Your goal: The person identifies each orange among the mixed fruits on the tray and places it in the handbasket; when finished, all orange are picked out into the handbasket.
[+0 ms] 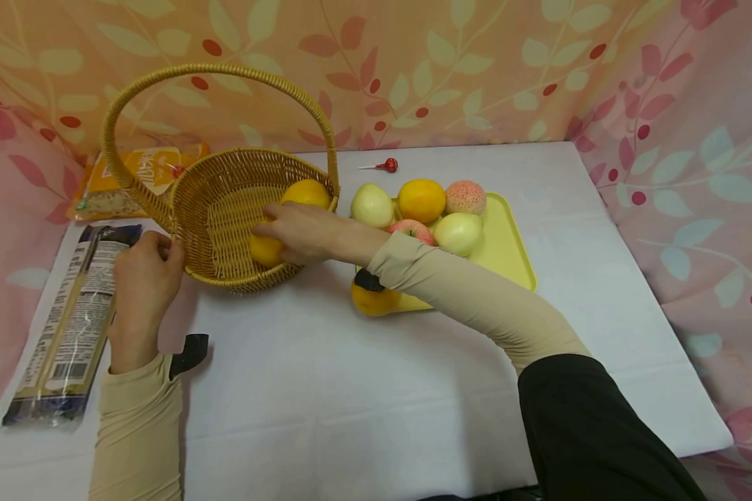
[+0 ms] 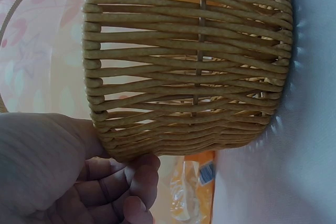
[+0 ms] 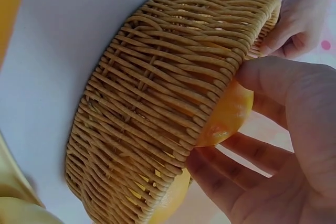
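In the head view, a wicker basket [image 1: 257, 282] with a tall handle stands at the back left. My left hand [image 1: 145, 296] pinches its left rim; the left wrist view shows thumb and fingers of that hand [image 2: 105, 182] at the basket's edge [image 2: 184, 66]. Over the right side of the basket, my right hand [image 1: 307, 231] holds an orange fruit [image 1: 265, 250] inside the rim. A second orange fruit [image 1: 307, 193] lies behind that hand. In the right wrist view, my right hand [image 3: 283, 145] curls round the fruit [image 3: 228, 114], partly hidden by the wicker [image 3: 142, 77].
Right of the basket, a yellow tray [image 1: 507, 257] bears several fruits, with another orange fruit [image 1: 376, 300] at its front left corner. A red lollipop [image 1: 390, 165] lies behind. On the left are an orange food bag [image 1: 144, 170] and long clear packages [image 1: 69, 327].
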The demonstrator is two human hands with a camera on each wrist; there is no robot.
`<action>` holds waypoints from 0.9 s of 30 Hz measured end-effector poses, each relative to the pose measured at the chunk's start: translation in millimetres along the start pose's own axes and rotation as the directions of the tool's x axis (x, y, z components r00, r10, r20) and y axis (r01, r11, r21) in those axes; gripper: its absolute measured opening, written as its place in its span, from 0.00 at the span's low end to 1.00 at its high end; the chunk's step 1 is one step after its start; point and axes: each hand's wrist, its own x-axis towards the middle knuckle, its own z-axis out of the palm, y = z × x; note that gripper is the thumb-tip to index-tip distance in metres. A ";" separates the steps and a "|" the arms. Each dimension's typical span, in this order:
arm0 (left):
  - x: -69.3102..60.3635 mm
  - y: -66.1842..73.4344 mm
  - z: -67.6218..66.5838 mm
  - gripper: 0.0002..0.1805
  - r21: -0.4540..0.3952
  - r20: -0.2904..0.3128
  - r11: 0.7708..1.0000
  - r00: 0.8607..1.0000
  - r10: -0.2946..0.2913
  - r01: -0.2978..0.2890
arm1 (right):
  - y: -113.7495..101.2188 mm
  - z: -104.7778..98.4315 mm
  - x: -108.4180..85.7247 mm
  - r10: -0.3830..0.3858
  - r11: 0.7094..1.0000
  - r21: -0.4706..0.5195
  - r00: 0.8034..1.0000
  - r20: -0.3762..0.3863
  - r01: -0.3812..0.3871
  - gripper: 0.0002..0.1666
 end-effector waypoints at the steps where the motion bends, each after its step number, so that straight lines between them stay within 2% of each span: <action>1: 0.0 -0.2 0.0 0.19 -0.001 0.001 1.000 1.000 0.001 -0.001 | 0.1 -0.2 -0.4 -0.002 1.000 0.008 1.000 -0.008 0.002 0.31; 5: -0.1 -0.3 -0.1 0.19 -0.004 0.006 1.000 1.000 0.004 -0.004 | -0.7 -1.2 -1.0 -0.007 1.000 0.020 1.000 -0.021 0.007 0.29; 12: -0.1 -0.1 -0.3 0.19 -0.007 0.012 1.000 1.000 0.002 -0.002 | -3.3 -3.5 -0.8 0.010 1.000 -0.015 1.000 0.001 -0.010 0.27; 27: -0.4 0.0 -1.7 0.20 -0.003 0.020 1.000 1.000 0.000 0.000 | -0.5 -5.2 -6.8 0.004 1.000 0.021 1.000 -0.028 -0.004 0.28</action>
